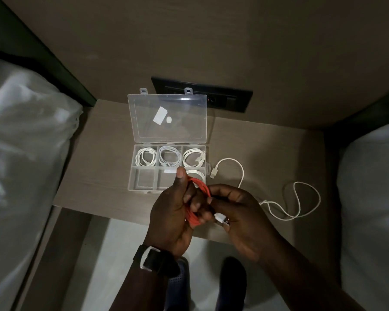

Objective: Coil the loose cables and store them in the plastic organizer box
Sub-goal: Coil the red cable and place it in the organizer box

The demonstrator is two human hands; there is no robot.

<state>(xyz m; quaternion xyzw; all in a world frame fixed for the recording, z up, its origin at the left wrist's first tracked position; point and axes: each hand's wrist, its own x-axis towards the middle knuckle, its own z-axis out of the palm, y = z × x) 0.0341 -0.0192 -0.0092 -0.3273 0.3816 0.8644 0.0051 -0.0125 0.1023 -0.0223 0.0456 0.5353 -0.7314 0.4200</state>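
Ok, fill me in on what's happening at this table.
A person is winding a red cable into a coil, the left hand holding the loops and the right hand holding its white plug end. The clear organizer box sits open on the table, with white coils in four compartments. One loose white cable lies uncoiled to the box's right.

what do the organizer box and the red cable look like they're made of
The organizer box looks like clear, glossy hard plastic: the tabletop shows through its walls and open lid, and the edges catch light. The red cable looks rubber- or plastic-jacketed with a smooth matte finish, though a fine braid cannot be ruled out. Its white plug looks like smooth moulded plastic.
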